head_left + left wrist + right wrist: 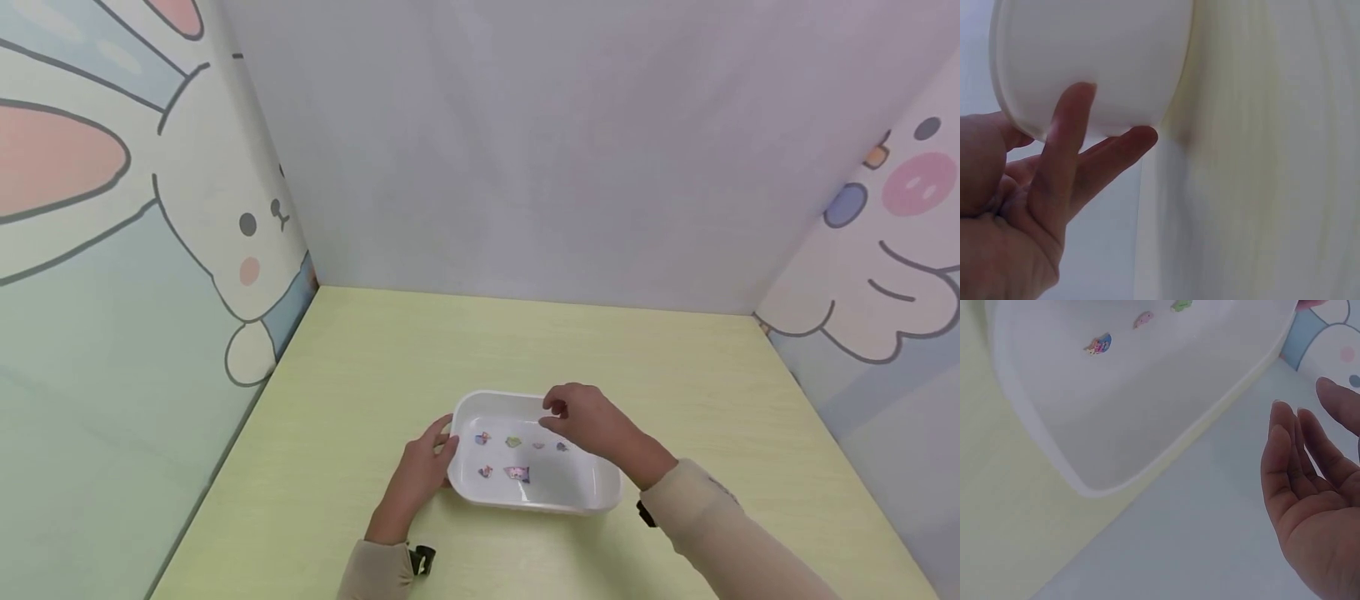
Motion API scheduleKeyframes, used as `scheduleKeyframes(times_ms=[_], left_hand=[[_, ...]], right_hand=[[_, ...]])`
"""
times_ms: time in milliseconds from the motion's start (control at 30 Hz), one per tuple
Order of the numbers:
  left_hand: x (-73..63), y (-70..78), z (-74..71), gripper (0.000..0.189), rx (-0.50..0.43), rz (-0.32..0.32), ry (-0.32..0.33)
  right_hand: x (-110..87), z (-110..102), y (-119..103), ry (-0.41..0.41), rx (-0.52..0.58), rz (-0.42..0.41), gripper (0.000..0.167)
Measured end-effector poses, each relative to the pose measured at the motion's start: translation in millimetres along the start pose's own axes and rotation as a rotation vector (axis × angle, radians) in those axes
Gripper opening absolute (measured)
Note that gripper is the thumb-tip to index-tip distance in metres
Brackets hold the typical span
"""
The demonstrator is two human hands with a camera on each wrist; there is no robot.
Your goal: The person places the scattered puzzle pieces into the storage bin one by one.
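Note:
A white plastic tray sits on the table with several small colourful stickers inside, in two rows. Among them are a pinkish one, a green one and a blue-and-red one. My left hand grips the tray's left end, thumb at the rim and fingers against the outer wall. Over the tray's back right part hovers my right hand, its fingers loosely bent. The right wrist view shows nothing between its thumb and fingers.
The pale yellow-green table extends around the tray. A plain light curtain rises behind it. Side panels carry a cartoon rabbit on the left and a pink-nosed figure on the right.

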State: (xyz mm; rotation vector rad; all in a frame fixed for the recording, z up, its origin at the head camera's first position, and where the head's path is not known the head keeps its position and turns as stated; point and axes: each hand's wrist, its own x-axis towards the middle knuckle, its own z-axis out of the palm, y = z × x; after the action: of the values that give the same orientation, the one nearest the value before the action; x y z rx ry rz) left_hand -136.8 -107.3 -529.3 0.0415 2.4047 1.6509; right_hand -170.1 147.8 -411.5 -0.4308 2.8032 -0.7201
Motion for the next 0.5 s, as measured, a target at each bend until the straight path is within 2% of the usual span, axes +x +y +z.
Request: scheduleKeyframes(times_ms=[267, 500], left_hand=[[-0.4, 0.4, 0.6, 0.047, 0.002, -0.002, 0.004], [0.1, -0.2, 1.8, 0.047, 0.012, 0.004, -0.001]], right_hand=[[-11.9, -14.2, 20.4, 0.056, 0.019, 0.038, 0.016], [-27.3, -23.9, 40.0, 0.084, -0.006, 0.077, 0.018]])
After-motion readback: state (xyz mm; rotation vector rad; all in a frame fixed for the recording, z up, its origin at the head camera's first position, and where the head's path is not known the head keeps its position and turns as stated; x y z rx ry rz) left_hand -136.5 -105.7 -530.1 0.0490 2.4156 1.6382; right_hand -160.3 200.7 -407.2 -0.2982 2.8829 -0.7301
